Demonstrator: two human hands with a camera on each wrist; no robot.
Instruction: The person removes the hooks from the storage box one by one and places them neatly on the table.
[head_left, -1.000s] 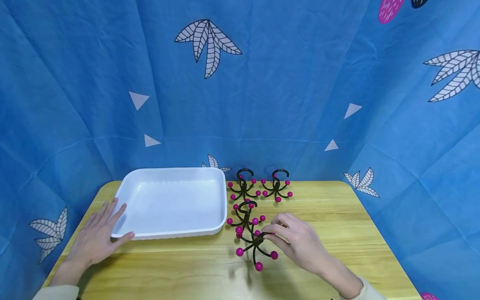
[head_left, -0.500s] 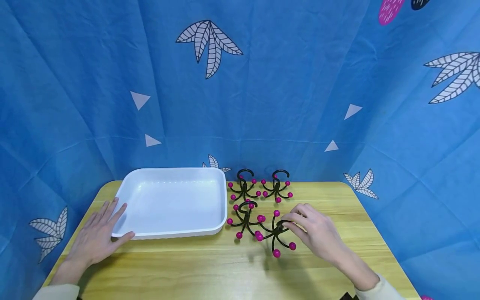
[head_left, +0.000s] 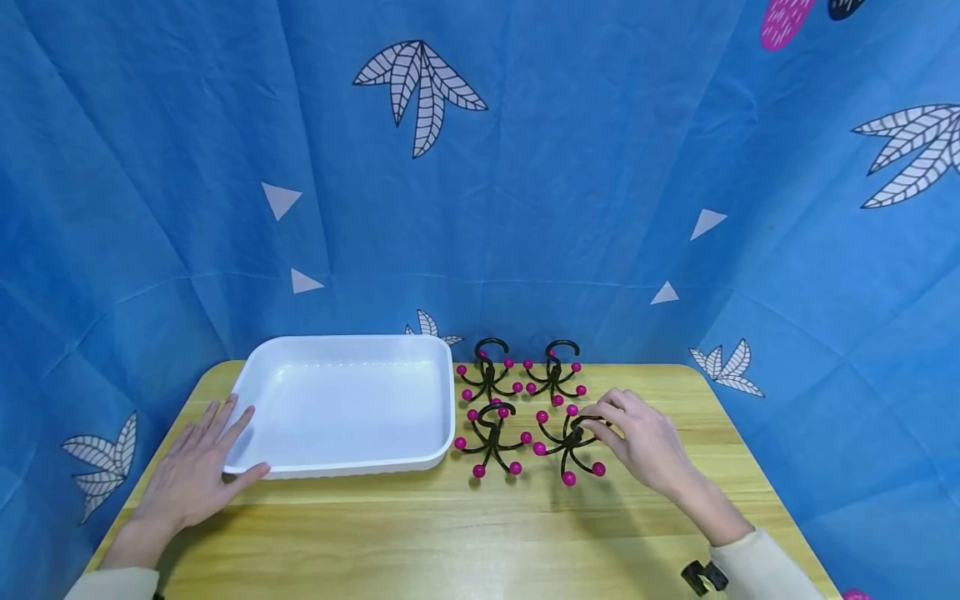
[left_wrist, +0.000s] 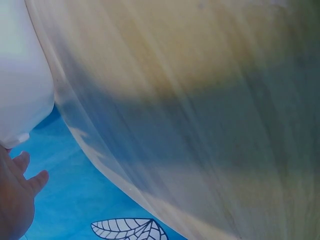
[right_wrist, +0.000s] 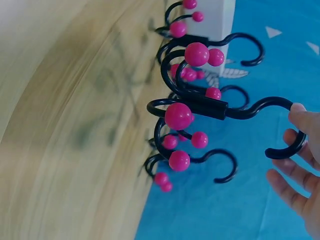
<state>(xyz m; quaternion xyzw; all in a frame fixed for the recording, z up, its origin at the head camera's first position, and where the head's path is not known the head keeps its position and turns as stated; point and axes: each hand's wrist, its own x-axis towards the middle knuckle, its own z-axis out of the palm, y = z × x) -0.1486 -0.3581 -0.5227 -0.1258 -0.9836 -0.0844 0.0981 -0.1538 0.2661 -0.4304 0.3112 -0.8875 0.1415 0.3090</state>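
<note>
In the head view my right hand (head_left: 637,437) pinches the curved top of a black multi-arm hook hanger (head_left: 573,437) with pink ball tips. The right wrist view shows thumb and fingers on that hanger's hook (right_wrist: 272,102), its arms close over the table. Three similar hangers stand hook-up around it: a front-left one (head_left: 492,439), a back-left one (head_left: 489,377) and a back-right one (head_left: 553,377). My left hand (head_left: 191,471) lies with spread, straight fingers against the near-left corner of a white tray (head_left: 337,417). Part of this hand also shows in the left wrist view.
The wooden table (head_left: 420,533) has rounded far corners. Blue patterned cloth (head_left: 600,167) hangs behind it and along both sides. The tray stands at the left, right beside the hangers. A small black piece (head_left: 705,577) sits by my right sleeve.
My right hand has carried its hanger right and away from me, from in front of the front-left hanger to beside it. The left hand and the tray have stayed put.
</note>
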